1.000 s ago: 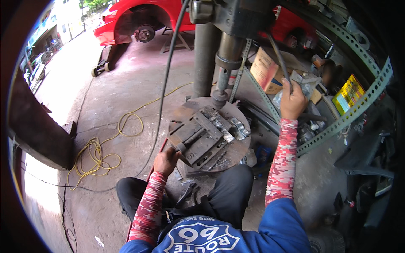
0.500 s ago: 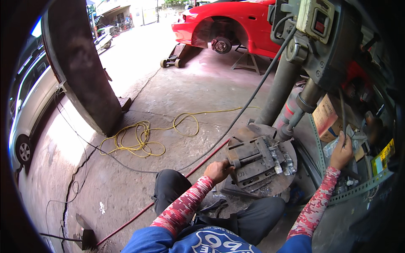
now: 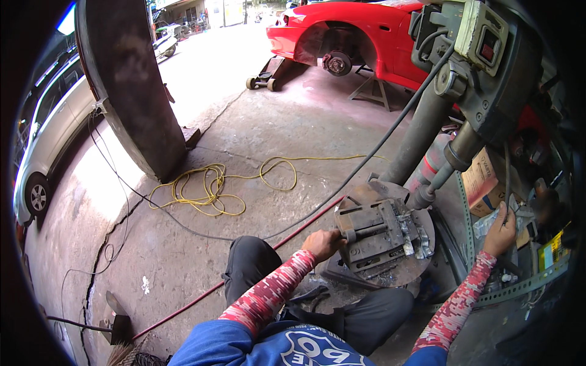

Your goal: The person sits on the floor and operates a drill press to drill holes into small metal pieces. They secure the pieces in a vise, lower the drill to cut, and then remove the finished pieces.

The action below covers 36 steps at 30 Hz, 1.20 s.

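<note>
Concrete workshop floor [image 3: 287,140]. Grey steel drill-press vise [image 3: 378,235] on round table; left hand [image 3: 322,243] fingers wrapped on vise handle; right hand [image 3: 500,230], right of vise, fingers clamped on thin dark feed lever [image 3: 506,171].

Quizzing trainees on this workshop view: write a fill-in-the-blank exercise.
1. The left hand grips the handle of the grey metal ____ on the round drill-press table.
2. The right hand holds a thin dark ____.
3. The coiled cable on the concrete floor is ____.
4. The jacked-up car is ____.

Missing: vise; rod; yellow; red
</note>
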Motion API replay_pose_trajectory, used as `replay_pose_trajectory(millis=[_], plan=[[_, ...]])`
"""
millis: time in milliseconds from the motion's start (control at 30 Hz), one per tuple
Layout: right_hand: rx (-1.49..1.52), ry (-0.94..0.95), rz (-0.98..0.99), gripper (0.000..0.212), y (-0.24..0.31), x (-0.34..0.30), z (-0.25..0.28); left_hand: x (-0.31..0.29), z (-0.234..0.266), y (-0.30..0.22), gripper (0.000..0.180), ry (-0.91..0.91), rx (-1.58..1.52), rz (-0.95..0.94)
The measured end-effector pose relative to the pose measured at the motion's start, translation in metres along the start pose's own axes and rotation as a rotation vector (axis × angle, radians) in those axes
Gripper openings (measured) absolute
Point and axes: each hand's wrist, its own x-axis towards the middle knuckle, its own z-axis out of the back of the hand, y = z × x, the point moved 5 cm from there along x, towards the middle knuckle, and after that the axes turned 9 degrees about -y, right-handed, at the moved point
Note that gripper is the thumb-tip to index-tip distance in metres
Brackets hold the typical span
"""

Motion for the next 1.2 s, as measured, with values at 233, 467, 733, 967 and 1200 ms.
replay_pose_trajectory(millis=[233,467,733,967,1200], plan=[[0.003,0.000,0.004,0.029,0.002,0.001,0.001,0.000,0.001,-0.001,0.037,0.040,-0.015,-0.002],[-0.025,-0.022,0.050,0.028,0.003,0.001,0.002,0.002,0.000,-0.001,0.038,0.043,-0.016,-0.010],[-0.070,-0.068,0.002,0.030,0.005,-0.001,0.001,0.000,-0.001,0.002,0.041,0.017,-0.014,0.014],[-0.023,-0.067,-0.006,0.026,0.012,0.000,0.005,0.003,-0.001,0.000,0.038,0.015,-0.027,-0.009],[0.014,-0.156,0.010,0.023,0.019,0.003,0.011,0.003,0.002,-0.007,0.034,-0.070,0.004,-0.069]])
